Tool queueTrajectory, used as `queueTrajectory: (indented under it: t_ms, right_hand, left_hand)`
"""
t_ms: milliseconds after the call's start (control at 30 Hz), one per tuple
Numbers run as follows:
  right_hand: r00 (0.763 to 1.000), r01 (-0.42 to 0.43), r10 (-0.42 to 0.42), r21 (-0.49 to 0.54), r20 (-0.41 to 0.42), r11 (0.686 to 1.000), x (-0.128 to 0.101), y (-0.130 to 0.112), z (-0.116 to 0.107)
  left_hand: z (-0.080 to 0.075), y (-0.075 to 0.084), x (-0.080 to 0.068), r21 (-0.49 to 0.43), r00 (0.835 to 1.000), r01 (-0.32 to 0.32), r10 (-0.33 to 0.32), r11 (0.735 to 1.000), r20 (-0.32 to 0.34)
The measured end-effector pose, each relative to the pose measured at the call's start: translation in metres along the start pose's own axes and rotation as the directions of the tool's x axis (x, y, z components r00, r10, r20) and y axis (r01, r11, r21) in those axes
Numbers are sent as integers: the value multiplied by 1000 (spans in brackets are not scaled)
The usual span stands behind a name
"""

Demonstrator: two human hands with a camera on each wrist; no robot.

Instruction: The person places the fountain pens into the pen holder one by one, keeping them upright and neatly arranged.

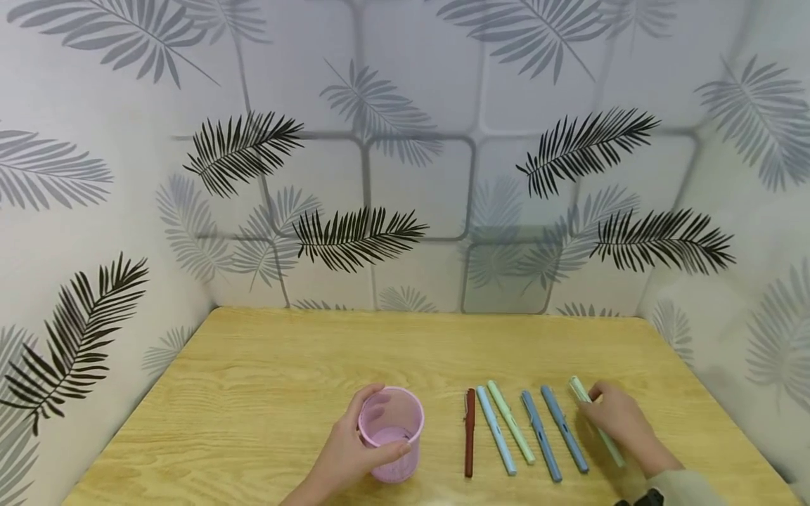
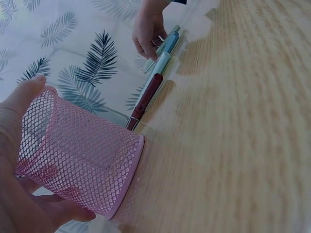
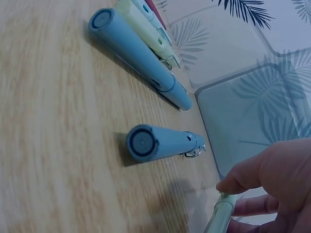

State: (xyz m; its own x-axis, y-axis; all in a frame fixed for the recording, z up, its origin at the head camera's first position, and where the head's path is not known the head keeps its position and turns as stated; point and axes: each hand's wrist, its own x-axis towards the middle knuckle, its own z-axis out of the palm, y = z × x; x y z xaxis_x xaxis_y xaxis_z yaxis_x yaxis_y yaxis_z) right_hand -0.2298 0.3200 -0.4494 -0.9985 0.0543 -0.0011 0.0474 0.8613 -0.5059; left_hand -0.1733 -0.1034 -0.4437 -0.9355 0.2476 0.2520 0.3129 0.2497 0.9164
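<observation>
My left hand grips a pink mesh pen holder standing upright on the table, thumb on the near side and fingers round the far side. The left wrist view shows the holder's mesh wall close up. At the right end of a row of pens, my right hand pinches a pale green pen near its cap end. In the right wrist view, thumb and fingers close on that pale green pen. The nearest pen to it is a blue pen.
Between the hands lie a dark red pen, a light blue pen, a light green pen and another blue pen, roughly side by side. The wooden table meets leaf-patterned walls at the back and sides.
</observation>
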Motion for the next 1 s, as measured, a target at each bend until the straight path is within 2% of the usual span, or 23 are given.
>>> queueTrajectory:
  t_ms: [100, 233, 300, 500, 733, 1000]
  right_hand:
    - [1000, -1, 0, 23, 3, 1000, -2, 0, -2]
    - [1000, -3, 2, 49, 23, 999, -3, -3, -7]
    - [1000, -7, 6, 56, 26, 998, -3, -5, -9]
    - [1000, -5, 3, 96, 14, 995, -6, -10, -16]
    - [1000, 15, -14, 77, -13, 997, -9, -15, -20]
    - [999, 33, -31, 85, -22, 996, -15, -28, -24]
  left_hand:
    - [-1, 3, 0, 20, 1000, 12, -13, 1000, 7]
    - [1, -16, 3, 18, 1000, 16, -16, 1000, 16]
    - [0, -17, 3, 13, 1000, 13, -14, 1000, 18]
    - [0, -16, 3, 13, 1000, 9, -9, 1000, 15]
    - [1, -16, 3, 30, 1000, -4, 4, 1000, 2]
    - [2, -15, 4, 4, 1000, 12, -12, 1000, 9]
